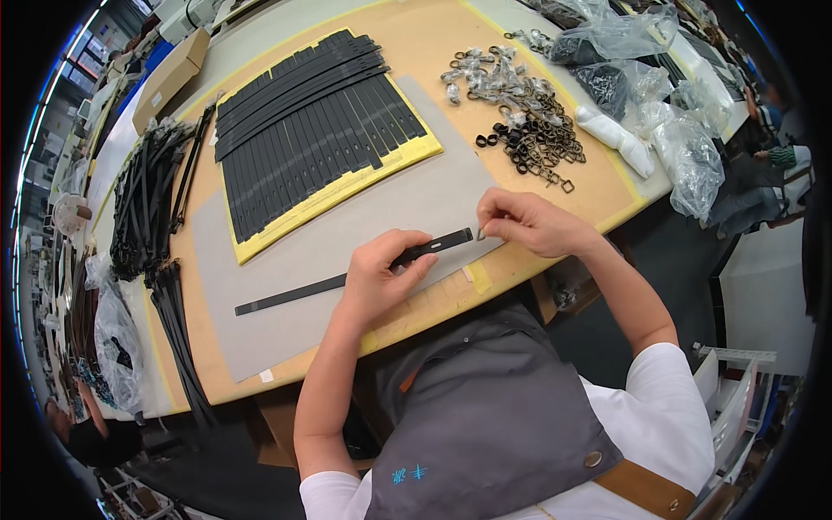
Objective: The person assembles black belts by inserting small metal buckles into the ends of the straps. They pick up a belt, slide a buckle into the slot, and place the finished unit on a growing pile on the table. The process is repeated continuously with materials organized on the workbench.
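Gripped strap (303,292) with left hand (381,267), pinched slim piece (481,234), kind unclear, with right hand (530,227) off strap's 2 o'clock end; judged strap light, bendy, best held by edges.

The tan tabletop (425,35) carries a grey mat (433,195) with one black strap (303,293) on it, a yellow board (244,251) mostly covered by dark strips (299,160), a bundle of straps (139,208) and a heap of metal hardware (539,121) beside a white roll (615,141).
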Tool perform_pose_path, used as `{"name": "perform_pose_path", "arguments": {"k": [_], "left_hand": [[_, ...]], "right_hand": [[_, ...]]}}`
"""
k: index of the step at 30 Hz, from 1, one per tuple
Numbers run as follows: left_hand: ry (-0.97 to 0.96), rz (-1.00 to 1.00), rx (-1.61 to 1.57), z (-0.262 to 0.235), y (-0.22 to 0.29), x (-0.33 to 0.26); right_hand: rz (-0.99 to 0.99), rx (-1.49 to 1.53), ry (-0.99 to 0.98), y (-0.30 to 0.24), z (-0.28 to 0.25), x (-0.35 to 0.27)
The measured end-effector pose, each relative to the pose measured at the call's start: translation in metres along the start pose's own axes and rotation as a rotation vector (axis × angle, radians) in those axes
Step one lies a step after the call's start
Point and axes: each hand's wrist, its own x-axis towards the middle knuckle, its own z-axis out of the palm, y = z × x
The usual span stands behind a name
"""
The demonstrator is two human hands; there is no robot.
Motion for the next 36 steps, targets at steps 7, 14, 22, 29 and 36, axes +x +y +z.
{"name": "perform_pose_path", "arguments": {"k": [7, 14, 22, 29, 36], "left_hand": [[-0.032, -0.048, -0.024, -0.002, -0.004, -0.003], [-0.056, -0.03, 0.048, -0.004, -0.001, 0.0], [-0.078, -0.018, 0.076, 0.002, -0.003, -0.002], [-0.101, -0.052, 0.07, 0.002, -0.006, -0.004], [-0.124, -0.09, 0.028, 0.002, -0.009, -0.005]], "right_hand": [[-0.025, 0.097, -0.163, 0.002, 0.009, 0.016], [-0.015, 0.096, -0.23, 0.001, 0.007, 0.02], [0.036, 0.24, -0.1, 0.006, 0.048, 0.03], [0.145, 0.359, -0.049, 0.015, 0.052, 0.036], [-0.181, -0.12, 0.256, 0.005, 0.074, 0.031]]}}
